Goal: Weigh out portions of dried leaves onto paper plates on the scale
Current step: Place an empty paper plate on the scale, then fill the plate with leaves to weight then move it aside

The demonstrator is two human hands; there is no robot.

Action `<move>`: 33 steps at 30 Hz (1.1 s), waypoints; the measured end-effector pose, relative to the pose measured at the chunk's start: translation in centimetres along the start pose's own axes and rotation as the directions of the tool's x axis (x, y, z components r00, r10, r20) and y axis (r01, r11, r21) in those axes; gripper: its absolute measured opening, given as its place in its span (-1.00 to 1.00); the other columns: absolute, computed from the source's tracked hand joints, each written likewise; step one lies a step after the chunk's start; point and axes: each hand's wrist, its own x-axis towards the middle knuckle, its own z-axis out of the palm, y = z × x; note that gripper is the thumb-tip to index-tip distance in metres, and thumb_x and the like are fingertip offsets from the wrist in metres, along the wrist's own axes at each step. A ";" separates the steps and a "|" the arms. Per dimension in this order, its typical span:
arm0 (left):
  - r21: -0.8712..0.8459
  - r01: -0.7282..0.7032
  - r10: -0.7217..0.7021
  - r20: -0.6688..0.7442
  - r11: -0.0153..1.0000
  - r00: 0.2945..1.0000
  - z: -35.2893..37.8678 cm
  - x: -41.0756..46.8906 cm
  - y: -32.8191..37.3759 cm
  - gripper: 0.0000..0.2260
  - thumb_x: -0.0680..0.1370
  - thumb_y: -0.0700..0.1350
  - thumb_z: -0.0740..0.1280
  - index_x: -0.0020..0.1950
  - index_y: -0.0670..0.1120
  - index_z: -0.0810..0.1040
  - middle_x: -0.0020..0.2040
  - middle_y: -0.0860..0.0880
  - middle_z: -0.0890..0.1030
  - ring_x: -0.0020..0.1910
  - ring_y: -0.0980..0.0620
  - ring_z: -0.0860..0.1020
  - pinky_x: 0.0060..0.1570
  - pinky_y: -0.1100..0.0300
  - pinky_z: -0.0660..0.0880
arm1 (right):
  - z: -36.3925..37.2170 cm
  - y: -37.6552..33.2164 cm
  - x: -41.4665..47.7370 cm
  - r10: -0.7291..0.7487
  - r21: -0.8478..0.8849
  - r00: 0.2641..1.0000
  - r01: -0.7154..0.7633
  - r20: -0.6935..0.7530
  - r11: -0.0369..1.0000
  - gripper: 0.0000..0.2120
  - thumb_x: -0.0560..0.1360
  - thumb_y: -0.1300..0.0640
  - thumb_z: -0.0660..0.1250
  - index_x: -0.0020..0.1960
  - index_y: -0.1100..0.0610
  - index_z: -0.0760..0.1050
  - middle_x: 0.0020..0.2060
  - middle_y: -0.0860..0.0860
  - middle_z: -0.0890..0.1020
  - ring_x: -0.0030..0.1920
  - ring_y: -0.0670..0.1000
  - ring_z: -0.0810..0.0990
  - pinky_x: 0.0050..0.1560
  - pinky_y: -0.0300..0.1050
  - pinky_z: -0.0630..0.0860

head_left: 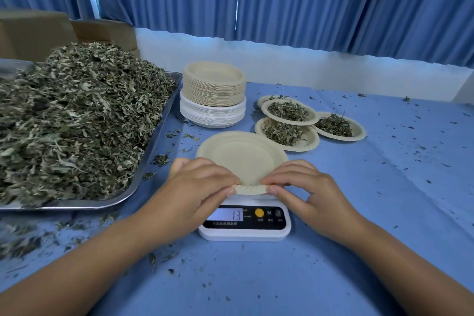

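Left hand [197, 182] and right hand [305, 185] each pinch the near rim of an empty beige round paper plate [243, 159], steadying it atop the small white digital kitchen scale [245, 228] on the blue-covered surface [372, 213], apparently ready for the heap of grey-green dried leaves [77, 115] alongside.

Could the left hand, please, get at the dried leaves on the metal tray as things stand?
Probably yes: the dried leaves lie heaped, uncovered, on the metal tray beside the left hand, which must first release the paper plate.
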 end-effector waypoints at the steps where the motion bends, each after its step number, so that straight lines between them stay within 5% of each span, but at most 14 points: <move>1: -0.005 0.000 0.000 0.001 1.000 1.000 0.0 0.0 0.0 -0.72 0.59 0.04 0.14 0.13 0.07 0.62 0.06 0.26 0.58 0.08 0.23 0.45 0.03 0.21 0.18 | 0.0 0.0 0.0 0.004 0.009 1.000 -0.004 0.001 1.000 -0.84 0.51 0.08 0.37 0.06 0.01 0.66 -0.07 -0.18 0.65 0.07 -0.07 0.57 0.12 -0.26 0.45; 9: -0.132 0.092 -0.114 -0.174 0.987 0.978 -0.7 -0.1 -0.3 -0.69 0.60 0.05 0.12 0.19 0.04 0.59 0.09 0.20 0.58 0.14 0.18 0.48 0.13 -0.03 0.39 | -0.8 -0.2 0.2 0.094 0.022 0.990 -0.092 -0.110 0.996 -0.79 0.56 0.11 0.25 0.11 -0.04 0.61 0.06 -0.23 0.62 0.17 -0.09 0.52 0.02 -0.31 0.43; 14: -0.232 0.232 -0.300 -0.320 0.944 0.899 -1.2 -0.1 -0.7 -0.74 0.61 0.01 0.07 -0.01 0.06 0.56 -0.05 0.24 0.56 0.01 0.24 0.47 0.03 0.40 0.34 | -1.4 -0.5 0.2 0.176 0.068 0.966 -0.166 -0.188 0.984 -0.74 0.57 0.02 0.20 -0.15 0.03 0.62 -0.17 -0.11 0.61 -0.06 -0.03 0.55 -0.11 -0.22 0.45; 20: -0.564 0.416 -0.625 -0.243 0.713 0.742 -0.4 -0.1 -0.6 -0.70 0.58 0.02 0.10 -0.32 0.04 0.45 -0.35 0.18 0.48 -0.32 0.25 0.44 -0.29 0.43 0.34 | -1.6 -1.3 -0.2 0.182 0.189 0.980 -0.165 -0.079 0.968 -0.64 0.52 -0.05 0.11 -0.38 0.01 0.49 -0.49 0.08 0.43 -0.47 0.01 0.38 -0.40 -0.19 0.31; 24: -0.650 0.450 -0.707 -0.194 0.612 0.680 -0.2 -0.2 -1.0 -0.65 0.62 -0.03 0.12 -0.37 -0.01 0.37 -0.40 0.08 0.37 -0.41 0.09 0.31 -0.47 0.35 0.26 | -1.2 -1.2 -0.4 0.177 0.204 0.984 -0.178 0.021 0.963 -0.65 0.52 -0.06 0.15 -0.38 -0.03 0.52 -0.57 0.05 0.37 -0.54 -0.09 0.29 -0.46 -0.29 0.25; 29: -0.660 0.465 -0.720 -0.168 0.590 0.674 -0.1 -0.2 -1.3 -0.65 0.63 -0.05 0.12 -0.36 -0.03 0.38 -0.40 0.06 0.36 -0.39 0.05 0.29 -0.45 0.31 0.25 | -0.9 -0.7 -0.6 0.226 0.166 0.967 -0.244 0.120 0.956 -0.64 0.50 -0.11 0.15 -0.31 0.00 0.60 -0.58 0.10 0.34 -0.53 0.01 0.28 -0.44 -0.19 0.27; 33: -0.676 0.478 -0.736 -0.143 0.561 0.662 0.1 -0.2 -1.4 -0.67 0.58 0.02 0.13 -0.36 -0.01 0.43 -0.39 0.08 0.43 -0.36 0.05 0.35 -0.31 0.13 0.30 | -1.0 -0.6 -0.6 0.259 0.108 0.955 -0.275 0.142 0.955 -0.65 0.48 -0.13 0.17 -0.30 -0.04 0.64 -0.61 0.00 0.32 -0.53 -0.11 0.24 -0.45 -0.23 0.26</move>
